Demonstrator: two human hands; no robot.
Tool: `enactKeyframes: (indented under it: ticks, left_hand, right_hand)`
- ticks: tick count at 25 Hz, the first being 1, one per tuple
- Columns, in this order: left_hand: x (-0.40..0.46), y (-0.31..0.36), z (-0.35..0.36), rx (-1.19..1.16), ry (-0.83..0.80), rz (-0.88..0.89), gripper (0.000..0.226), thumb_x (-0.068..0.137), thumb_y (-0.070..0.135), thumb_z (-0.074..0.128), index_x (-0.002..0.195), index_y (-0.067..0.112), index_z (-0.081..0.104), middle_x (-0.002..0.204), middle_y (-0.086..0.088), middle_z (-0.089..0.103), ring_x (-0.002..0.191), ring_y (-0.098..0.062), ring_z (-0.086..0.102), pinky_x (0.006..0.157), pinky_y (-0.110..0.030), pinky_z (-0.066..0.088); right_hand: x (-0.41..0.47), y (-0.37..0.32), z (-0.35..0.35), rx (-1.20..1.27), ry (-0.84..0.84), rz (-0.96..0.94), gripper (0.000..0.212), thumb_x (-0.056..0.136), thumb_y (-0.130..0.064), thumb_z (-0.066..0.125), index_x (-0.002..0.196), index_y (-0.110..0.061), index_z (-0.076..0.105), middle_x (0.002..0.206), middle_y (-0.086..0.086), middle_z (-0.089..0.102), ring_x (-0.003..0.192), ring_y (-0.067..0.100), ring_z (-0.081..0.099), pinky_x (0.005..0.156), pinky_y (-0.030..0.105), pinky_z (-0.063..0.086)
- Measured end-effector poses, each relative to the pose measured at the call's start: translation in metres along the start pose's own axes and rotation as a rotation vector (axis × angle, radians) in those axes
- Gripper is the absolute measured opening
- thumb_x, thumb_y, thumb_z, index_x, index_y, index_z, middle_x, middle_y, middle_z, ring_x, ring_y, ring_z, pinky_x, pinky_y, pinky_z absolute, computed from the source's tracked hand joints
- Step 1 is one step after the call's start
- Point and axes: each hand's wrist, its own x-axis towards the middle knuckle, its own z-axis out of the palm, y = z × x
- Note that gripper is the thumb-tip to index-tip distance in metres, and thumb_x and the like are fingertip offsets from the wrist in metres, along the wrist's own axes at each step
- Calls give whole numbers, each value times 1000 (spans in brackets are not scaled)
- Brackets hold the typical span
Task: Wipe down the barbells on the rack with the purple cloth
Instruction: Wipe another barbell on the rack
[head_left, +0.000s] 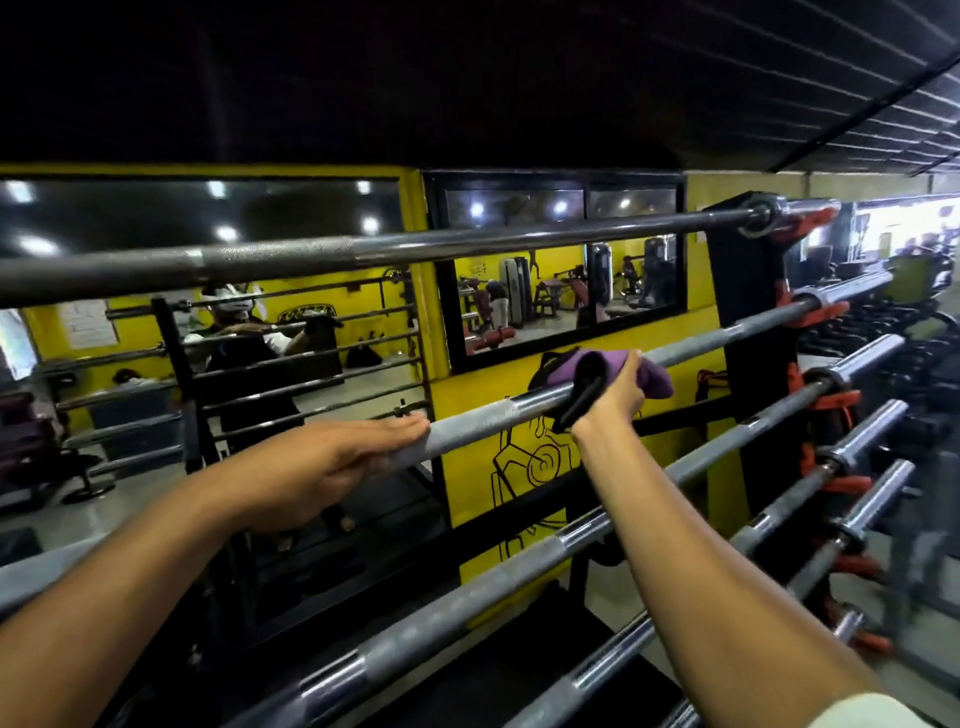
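Observation:
Several steel barbells lie across a black rack (748, 291) with orange hooks, stacked from top to bottom. On the second barbell (483, 421) my right hand (613, 395) is shut around the purple cloth (652, 379), which has a black part and is wrapped over the bar. My left hand (332, 462) rests on the same bar further left, fingers flat along it and thumb under. The top barbell (363, 249) runs above both hands. Lower barbells (467, 592) pass beneath my forearms.
Behind the rack is a yellow wall (478, 467) with mirrors (566, 291) that show the gym and my reflection. Bar ends (872, 426) and more equipment stand at the right. A grey floor lies at the left.

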Motion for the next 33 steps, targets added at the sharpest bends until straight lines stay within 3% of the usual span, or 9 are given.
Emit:
enactKeyframes:
  ticks: [3,5,11,13,16,20,24,28,33]
  left_hand:
    - [0,1,0,-54,20,0,50,97,37,45,142,56,32,145,44,27,136,19,27,107,0,18]
    - [-1,0,1,-39,34,-4,51,100,29,49,142,55,33,145,45,28,137,17,28,108,-1,18]
    - [-2,-3,2,-23,66,19,51,93,45,42,143,55,35,147,42,31,139,11,31,119,-25,27]
    - [-1,-2,3,11,88,35,51,95,44,42,144,53,35,147,41,30,139,10,32,118,-25,29]
    - [-2,-4,5,69,117,47,50,101,32,49,147,46,37,152,32,31,140,6,34,118,-26,31]
    - [-3,-2,7,122,112,29,50,103,26,50,149,41,38,153,27,31,141,3,33,115,-13,24]
    - [-1,7,2,76,107,5,46,102,29,52,148,34,45,152,22,38,139,5,34,115,-11,24]
    - [-12,16,-7,44,98,-27,47,103,26,52,148,34,45,153,20,38,138,9,31,115,-10,23]
    - [-85,-4,-18,255,146,-170,49,102,51,28,151,52,19,156,32,8,142,13,4,110,-6,2]
  right_hand:
    - [-43,53,5,-37,-99,-5,65,89,-72,52,136,-26,48,124,4,64,108,26,65,103,48,48]
    - [-73,80,-2,-92,-221,49,69,86,-77,50,137,-30,46,127,4,63,115,27,63,106,50,47]
    - [-37,19,-14,-230,-257,-96,59,104,-54,37,150,-17,41,125,3,57,83,10,61,65,31,48]
    - [-28,9,-13,-241,-214,-135,52,107,-47,37,149,-17,42,126,1,57,84,11,63,65,30,51]
    - [-50,33,-16,-259,-256,46,67,93,-72,45,132,-20,52,117,8,68,97,23,69,81,37,56]
    - [-107,49,-42,-591,-461,119,56,98,-65,44,118,-15,60,99,10,72,90,23,70,71,30,54]
    - [-145,26,-59,-953,-562,-157,55,102,-61,35,110,-14,64,98,12,72,93,28,70,80,36,54]
    - [-174,9,-56,-909,-567,-468,37,101,-58,34,121,-29,48,117,1,60,113,22,58,97,38,44]
    - [-138,14,-36,-1269,-571,-1219,59,105,-52,30,150,-14,35,157,8,31,146,22,27,122,46,20]
